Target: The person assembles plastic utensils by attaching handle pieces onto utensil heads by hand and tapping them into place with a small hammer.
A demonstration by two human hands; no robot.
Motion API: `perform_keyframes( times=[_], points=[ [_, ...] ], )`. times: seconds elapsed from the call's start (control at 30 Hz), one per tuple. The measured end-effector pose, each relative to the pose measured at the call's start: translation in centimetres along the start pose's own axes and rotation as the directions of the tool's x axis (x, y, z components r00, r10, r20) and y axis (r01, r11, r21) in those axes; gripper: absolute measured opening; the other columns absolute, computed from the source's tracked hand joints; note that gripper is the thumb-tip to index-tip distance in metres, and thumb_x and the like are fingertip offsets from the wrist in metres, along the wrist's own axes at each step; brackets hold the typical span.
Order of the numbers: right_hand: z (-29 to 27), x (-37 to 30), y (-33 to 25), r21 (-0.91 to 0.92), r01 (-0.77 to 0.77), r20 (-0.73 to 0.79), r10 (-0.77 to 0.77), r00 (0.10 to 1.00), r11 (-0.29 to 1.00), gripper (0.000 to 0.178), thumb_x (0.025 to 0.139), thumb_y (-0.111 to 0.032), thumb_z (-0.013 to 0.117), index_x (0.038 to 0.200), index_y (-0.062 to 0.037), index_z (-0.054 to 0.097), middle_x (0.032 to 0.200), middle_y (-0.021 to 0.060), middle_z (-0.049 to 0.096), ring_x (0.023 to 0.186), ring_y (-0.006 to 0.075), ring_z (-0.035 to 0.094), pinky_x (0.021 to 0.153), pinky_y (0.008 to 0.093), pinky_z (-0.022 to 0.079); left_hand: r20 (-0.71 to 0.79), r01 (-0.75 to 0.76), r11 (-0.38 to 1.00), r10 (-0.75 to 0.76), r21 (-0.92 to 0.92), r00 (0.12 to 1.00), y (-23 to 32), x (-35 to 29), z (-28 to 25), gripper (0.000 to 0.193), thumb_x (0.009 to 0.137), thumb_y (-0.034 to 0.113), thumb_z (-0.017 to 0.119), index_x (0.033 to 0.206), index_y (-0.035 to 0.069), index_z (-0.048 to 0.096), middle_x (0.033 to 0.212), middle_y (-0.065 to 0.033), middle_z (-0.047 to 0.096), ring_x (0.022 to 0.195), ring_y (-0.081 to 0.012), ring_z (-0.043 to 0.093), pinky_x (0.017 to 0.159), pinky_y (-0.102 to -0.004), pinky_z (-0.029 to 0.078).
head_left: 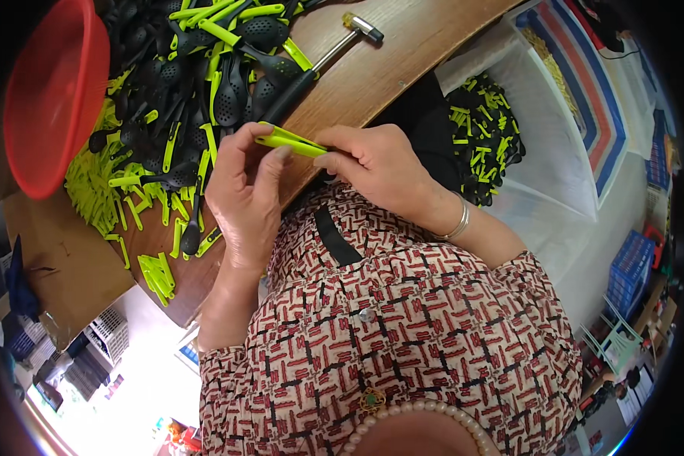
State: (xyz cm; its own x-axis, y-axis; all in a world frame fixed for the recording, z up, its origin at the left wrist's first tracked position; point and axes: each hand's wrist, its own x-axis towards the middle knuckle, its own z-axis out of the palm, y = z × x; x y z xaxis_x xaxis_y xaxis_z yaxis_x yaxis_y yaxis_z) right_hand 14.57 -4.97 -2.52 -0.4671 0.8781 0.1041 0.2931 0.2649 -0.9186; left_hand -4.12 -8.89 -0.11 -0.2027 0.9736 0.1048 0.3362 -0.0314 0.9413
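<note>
Between my two hands, just over the table's edge, is a lime-green utensil handle (290, 141) with a dark slot along it. My left hand (242, 190) grips its left end between thumb and fingers. The right end is pinched by my right hand (380, 163), its thumb below and the forefinger above. Beyond my left hand, black slotted spoons (262, 34), several with lime-green handles, lie in a heap on the wooden table (425, 30). A hammer (328, 55) with a black grip rests right behind the handle I hold.
Loose lime-green handle pieces (99, 190) are piled at the left, below a tilted red basin (57, 99). A cardboard sheet (61, 266) lies at the table's left side. To my right, a large white sack (539, 137) holds black-and-green pieces (482, 137). Blue crates (631, 262) stand farther right.
</note>
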Motion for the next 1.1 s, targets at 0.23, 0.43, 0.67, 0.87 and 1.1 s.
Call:
perform_keyframes(
  times=[0.23, 0.43, 0.67, 0.87, 1.1],
  points=[
    [-0.6, -0.5, -0.9, -0.430, 0.455, -0.103, -0.543, 0.833, 0.780, 0.021, 0.077, -0.006, 0.071, 0.095, 0.0004, 0.064, 0.074, 0.0060, 0.061, 0.059, 0.0227, 0.057, 0.054, 0.0347, 0.046, -0.024, -0.498, 0.803, 0.534, 0.328, 0.845, -0.6, -0.2, -1.1, 0.035, 0.074, -0.004, 0.083, 0.103, 0.005, 0.065, 0.104, -0.0122, 0.065, 0.087, -0.0242, 0.065, 0.074, -0.0295, 0.052],
    [-0.8, -0.6, -0.9, -0.514, 0.563, -0.101, -0.697, 0.710, 0.648, 0.028, 0.076, -0.005, 0.069, 0.100, 0.0080, 0.064, 0.077, 0.0094, 0.062, 0.060, 0.0188, 0.057, 0.054, 0.0311, 0.045, 0.072, -0.694, 0.621, 0.724, 0.365, 0.686, -1.1, -0.9, -2.7, 0.044, 0.072, -0.002, 0.085, 0.106, 0.012, 0.060, 0.102, -0.0079, 0.059, 0.084, -0.0252, 0.065, 0.072, -0.0356, 0.055],
    [-0.9, -0.7, -0.7, -0.509, 0.572, -0.105, -0.706, 0.700, 0.643, 0.028, 0.076, -0.004, 0.069, 0.100, 0.0082, 0.064, 0.076, 0.0096, 0.063, 0.060, 0.0186, 0.058, 0.055, 0.0304, 0.047, 0.181, -0.767, 0.532, 0.767, 0.358, 0.616, -0.7, -0.8, -3.3, 0.034, 0.081, 0.004, 0.081, 0.106, 0.008, 0.059, 0.103, -0.0089, 0.054, 0.085, -0.0231, 0.062, 0.072, -0.0332, 0.054],
    [-1.0, -1.4, -1.1, -0.337, 0.516, -0.055, -0.564, 0.824, 0.788, 0.028, 0.074, -0.001, 0.078, 0.099, 0.0038, 0.068, 0.079, 0.0094, 0.066, 0.061, 0.0223, 0.061, 0.054, 0.0328, 0.048, 0.063, -0.675, 0.695, 0.683, 0.250, 0.727, -1.0, -0.3, -2.9, 0.039, 0.079, 0.005, 0.084, 0.108, 0.006, 0.057, 0.105, -0.0084, 0.052, 0.089, -0.0228, 0.059, 0.076, -0.0335, 0.053],
    [-0.7, -1.6, -0.7, -0.179, 0.424, -0.079, -0.443, 0.893, 0.888, 0.023, 0.076, -0.002, 0.079, 0.097, -0.0027, 0.069, 0.072, 0.0074, 0.062, 0.059, 0.0239, 0.059, 0.054, 0.0350, 0.046, 0.346, 0.022, 0.994, 0.017, -0.106, 0.938, 2.0, 0.8, -3.3, 0.017, 0.087, -0.001, 0.073, 0.102, -0.003, 0.068, 0.100, -0.0052, 0.063, 0.090, -0.0099, 0.059, 0.077, -0.0224, 0.048]
  ],
)
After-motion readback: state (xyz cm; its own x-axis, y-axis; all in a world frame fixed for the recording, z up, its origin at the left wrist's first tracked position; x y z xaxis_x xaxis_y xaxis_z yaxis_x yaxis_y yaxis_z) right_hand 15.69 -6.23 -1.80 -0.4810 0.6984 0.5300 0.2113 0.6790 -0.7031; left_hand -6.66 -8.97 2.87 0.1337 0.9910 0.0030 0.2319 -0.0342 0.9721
